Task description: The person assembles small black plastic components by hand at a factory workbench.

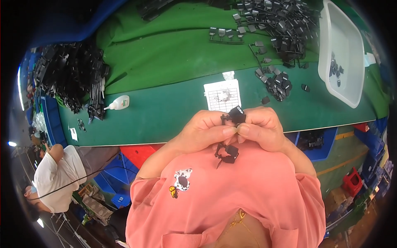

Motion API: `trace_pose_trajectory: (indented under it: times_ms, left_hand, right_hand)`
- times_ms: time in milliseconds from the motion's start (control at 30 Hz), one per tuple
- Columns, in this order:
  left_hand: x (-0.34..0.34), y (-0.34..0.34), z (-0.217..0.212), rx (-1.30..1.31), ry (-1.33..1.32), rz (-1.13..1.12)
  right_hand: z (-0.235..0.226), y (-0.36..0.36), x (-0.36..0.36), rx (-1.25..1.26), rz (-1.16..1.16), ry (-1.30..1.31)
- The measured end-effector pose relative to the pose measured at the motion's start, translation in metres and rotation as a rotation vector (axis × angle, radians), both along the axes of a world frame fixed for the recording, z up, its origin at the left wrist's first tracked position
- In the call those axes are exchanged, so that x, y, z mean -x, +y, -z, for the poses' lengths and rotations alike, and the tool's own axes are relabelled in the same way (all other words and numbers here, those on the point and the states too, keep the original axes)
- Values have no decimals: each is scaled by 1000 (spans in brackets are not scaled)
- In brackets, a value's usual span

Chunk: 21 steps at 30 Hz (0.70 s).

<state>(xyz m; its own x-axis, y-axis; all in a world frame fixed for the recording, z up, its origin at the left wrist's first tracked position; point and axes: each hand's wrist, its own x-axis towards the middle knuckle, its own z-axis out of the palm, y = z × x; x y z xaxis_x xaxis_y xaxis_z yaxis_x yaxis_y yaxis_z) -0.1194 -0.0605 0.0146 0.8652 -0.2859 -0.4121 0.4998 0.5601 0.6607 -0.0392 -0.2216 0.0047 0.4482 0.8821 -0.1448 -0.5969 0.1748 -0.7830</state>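
Note:
My left hand [204,130] and my right hand [263,129] meet in front of my chest, thumbs tip to tip and fingers curled. Between them they pinch a black plastic part [237,114]; its square cap with pale print sticks up above the fingers. Below the thumbs another black piece [227,154] shows, a bent frame with a thin spike. Whether the two are one strip cannot be made out, as my fingers cover the middle. Just beyond my hands a printed sheet [211,91] lies on the green table [165,111].
Black moulded strips [68,74] are heaped at left beside a white squeeze bottle [120,102]. At far right of centre lie piled black caps on runners [285,25] and loose caps [279,86]. A white tub [349,62] holds a few pieces. Another person [62,177] is at left.

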Motion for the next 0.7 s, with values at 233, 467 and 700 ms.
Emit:
trace_pose_trajectory:
  times_ms: [233,467,700]
  left_hand:
    - [1,2,3,392,6,-195]
    - [0,8,-12,-102,50,-109]
    - [-2,8,-11,-236,113,64]
  right_hand:
    - [7,3,5,-269,212,381]
    - [10,-5,-8,-94,87,280]
    - [10,-4,-11,41,-154,78]
